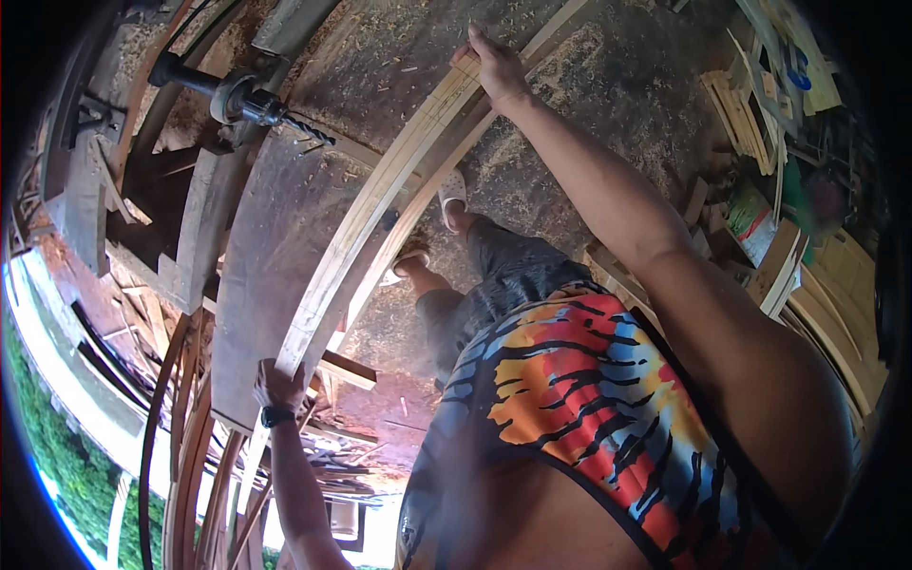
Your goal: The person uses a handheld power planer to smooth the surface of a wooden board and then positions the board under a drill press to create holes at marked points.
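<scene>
A long pale wooden board (378, 196) with pencil-like marks slants across the middle. My left hand (282, 382), with a dark band on its wrist, is closed around the board's near left end. At the far end, my right hand (498, 72) grips the board with its fingers curled over the edge, partly hidden. Just right of the board and below it runs a second pale strip of wood (415, 211). Left of the board, a twist drill bit (310, 130) sticks out of a machine's chuck (261, 106), apart from the wood.
A dark worktable (256, 294) lies beneath the board's left side. Wood shavings cover the floor (608, 114). Long strips of timber (190, 446) lean at the lower left, and offcuts (741, 119) are piled at the right. My shod feet (453, 199) stand beside the strips.
</scene>
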{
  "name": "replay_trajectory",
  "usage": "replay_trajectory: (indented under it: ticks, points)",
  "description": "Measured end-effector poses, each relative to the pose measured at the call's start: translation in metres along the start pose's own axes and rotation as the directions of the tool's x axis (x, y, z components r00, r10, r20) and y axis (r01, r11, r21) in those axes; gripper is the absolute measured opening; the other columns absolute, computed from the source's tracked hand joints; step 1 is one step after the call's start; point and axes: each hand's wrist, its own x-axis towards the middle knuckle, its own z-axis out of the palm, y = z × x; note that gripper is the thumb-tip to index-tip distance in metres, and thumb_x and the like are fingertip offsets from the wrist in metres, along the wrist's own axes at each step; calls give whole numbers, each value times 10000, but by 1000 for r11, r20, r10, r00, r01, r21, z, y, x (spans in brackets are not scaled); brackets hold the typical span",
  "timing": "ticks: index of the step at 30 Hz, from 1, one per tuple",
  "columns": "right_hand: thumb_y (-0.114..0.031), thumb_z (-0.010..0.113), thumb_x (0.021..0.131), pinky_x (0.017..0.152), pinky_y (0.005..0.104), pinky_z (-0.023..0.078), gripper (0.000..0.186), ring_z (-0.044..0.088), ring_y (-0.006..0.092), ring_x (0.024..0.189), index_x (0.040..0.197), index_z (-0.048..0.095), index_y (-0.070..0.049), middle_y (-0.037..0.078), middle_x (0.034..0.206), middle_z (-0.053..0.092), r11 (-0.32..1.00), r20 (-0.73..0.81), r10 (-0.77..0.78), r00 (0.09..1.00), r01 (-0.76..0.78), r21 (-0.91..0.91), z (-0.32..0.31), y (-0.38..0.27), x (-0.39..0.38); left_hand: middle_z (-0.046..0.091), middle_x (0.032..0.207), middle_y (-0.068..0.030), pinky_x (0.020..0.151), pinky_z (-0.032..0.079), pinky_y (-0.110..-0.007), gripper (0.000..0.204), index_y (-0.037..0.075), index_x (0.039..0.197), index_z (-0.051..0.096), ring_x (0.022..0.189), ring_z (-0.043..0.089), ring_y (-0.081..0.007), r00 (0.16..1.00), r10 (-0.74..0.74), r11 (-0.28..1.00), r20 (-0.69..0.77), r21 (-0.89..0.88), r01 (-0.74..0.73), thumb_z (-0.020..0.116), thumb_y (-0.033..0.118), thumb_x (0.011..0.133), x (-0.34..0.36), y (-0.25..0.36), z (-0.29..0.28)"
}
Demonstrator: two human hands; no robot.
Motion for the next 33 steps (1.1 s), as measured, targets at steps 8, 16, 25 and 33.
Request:
replay_trajectory:
  ticks: [8,16,25,33]
  points:
    - [-523,516,1036,819,313,476,554,601,142,813,785,732,-79,34,832,714,994,-29,25,999,-22,111,6,5,1,628,893,-174,686,487,-559,583,80,1045,561,799,624,-443,998,3,999,-68,-41,-6,844,478,727,-6,-12,12]
    - [-507,513,1043,824,331,489,543,613,155,830,808,717,-63,49,869,718,996,-14,23,1000,-22,86,3,0,2,632,907,-164,693,514,-557,481,112,997,572,829,643,-436,996,-16,1000,-92,-20,14,844,390,714,-4,-2,7]
    - [-491,508,1051,815,334,495,536,616,156,826,807,720,-64,52,858,714,997,0,65,998,-65,50,3,-6,-1,633,916,-190,711,498,-559,570,71,1057,562,828,629,-445,998,-8,1000,-55,-19,7,830,460,738,-6,-8,9]
    - [-486,498,1055,817,337,494,541,619,162,822,804,724,-64,59,867,717,996,37,56,998,-58,68,0,-3,0,621,915,-163,695,515,-561,463,108,984,573,831,635,-437,997,-35,999,-70,-36,33,829,376,706,-5,-1,6]
